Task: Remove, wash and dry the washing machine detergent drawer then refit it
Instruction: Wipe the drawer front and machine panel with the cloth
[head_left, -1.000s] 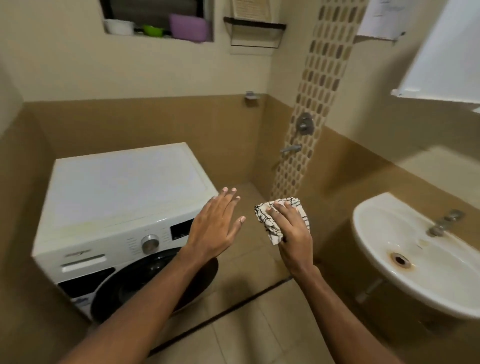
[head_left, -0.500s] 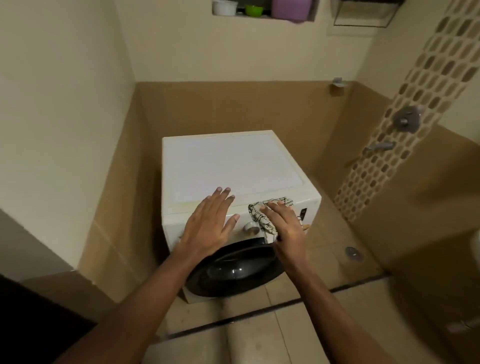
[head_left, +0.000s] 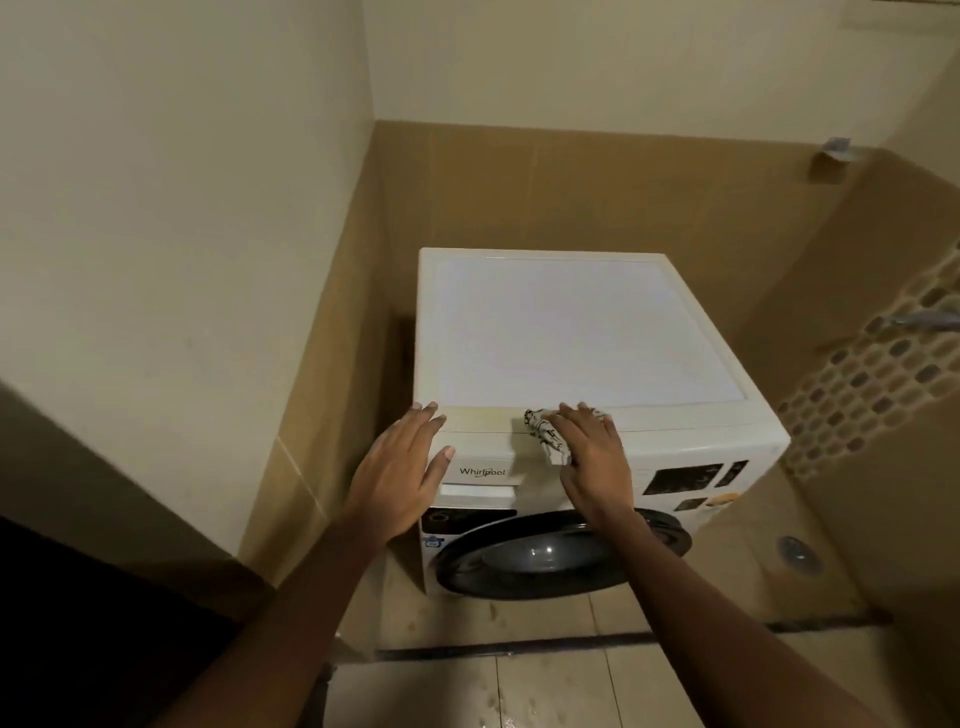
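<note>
**A home bathroom that doubles as a laundry corner**

A white front-loading washing machine stands in the far corner of a small tiled room. Brown wall tiles cover the lower walls, with plain cream paint above. On the right, a mosaic strip carries a metal tap. A round floor drain sits in the tiled floor, which looks wet near the camera.

The washing machine at mid-frame has a smooth white casing with a dull sheen on top, its drawer front looks like smooth plastic, and the dark door below is glossy and catches a glint. The cloth in my right hand is crumpled woven fabric, white with black print. The wall at upper left is matt cream paint, the wall tiles are matt brown, and the floor tiles at the bottom glisten in spots.
</note>
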